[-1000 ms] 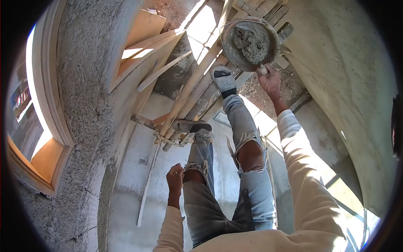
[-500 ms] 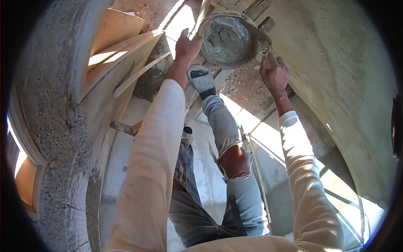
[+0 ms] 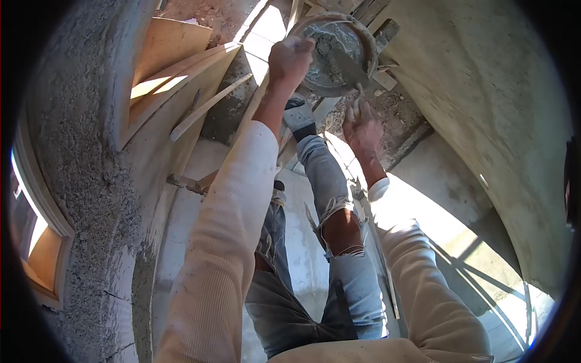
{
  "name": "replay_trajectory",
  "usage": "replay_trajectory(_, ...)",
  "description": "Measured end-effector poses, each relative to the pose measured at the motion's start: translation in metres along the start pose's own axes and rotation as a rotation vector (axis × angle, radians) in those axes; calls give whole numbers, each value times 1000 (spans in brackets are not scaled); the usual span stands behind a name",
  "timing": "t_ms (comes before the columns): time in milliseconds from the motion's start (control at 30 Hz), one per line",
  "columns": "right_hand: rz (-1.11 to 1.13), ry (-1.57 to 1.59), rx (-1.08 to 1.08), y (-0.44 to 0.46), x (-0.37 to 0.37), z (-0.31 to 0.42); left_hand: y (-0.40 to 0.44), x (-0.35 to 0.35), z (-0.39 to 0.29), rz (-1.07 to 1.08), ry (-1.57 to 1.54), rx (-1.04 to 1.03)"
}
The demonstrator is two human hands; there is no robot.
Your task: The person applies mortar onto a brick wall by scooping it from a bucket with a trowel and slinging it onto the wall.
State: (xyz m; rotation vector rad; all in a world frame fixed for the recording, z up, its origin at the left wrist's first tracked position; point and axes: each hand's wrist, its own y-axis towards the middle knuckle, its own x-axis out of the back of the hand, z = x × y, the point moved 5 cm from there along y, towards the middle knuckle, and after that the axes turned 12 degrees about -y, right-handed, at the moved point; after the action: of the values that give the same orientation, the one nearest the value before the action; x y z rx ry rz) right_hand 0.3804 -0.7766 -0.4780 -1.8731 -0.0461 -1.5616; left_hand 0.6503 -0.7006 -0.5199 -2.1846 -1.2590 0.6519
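At the far end of the scene, the bucket of wet mortar stands beside boards. The trowel has shifted from the bucket's right rim to over the mortar, so the mix seems to be being worked. The right hand clasps its handle; the left hand, now nearer the bucket, appears clamped on the left rim.

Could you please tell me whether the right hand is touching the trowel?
Touching: the head view shows the right hand with its fingers closed on the handle end of the trowel.
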Motion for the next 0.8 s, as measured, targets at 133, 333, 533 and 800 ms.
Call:
replay_trajectory(133,-82,-79,62,-16,31,-15,-35,-39,-11,145,193,-86)
replay_trajectory(333,-286,32,97,-85,136,-67,-138,-6,-20,-66,311,69)
replay_trajectory(533,-344,115,330,-126,202,-70,-259,66,-20,-348,200,101)
replay_trajectory(800,-139,144,509,-161,239,34,-431,236,30,-777,-26,284)
